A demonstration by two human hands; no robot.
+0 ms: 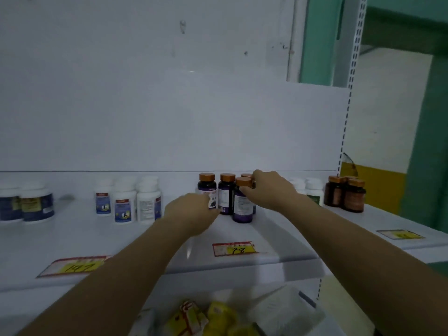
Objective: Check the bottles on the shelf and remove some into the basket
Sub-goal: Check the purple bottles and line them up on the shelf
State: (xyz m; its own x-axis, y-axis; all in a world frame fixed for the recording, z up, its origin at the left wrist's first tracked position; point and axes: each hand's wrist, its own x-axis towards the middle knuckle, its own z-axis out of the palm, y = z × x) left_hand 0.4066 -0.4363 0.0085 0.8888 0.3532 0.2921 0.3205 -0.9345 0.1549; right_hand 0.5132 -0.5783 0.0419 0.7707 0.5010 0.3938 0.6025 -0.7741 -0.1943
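Checking stage, early: right hand (266,190) grasps the nearest purple bottle (242,209) at its orange cap; left hand (189,212) meets the leftmost purple bottle (206,186), grip indiscernible; both bottles stand mid-shelf (278,238), neither yet lifted; removal into the basket seemingly pending.

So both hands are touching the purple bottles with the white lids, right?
Almost. The lids are orange, not white. The head view shows the left hand and right hand on the purple bottles, which have orange lids.
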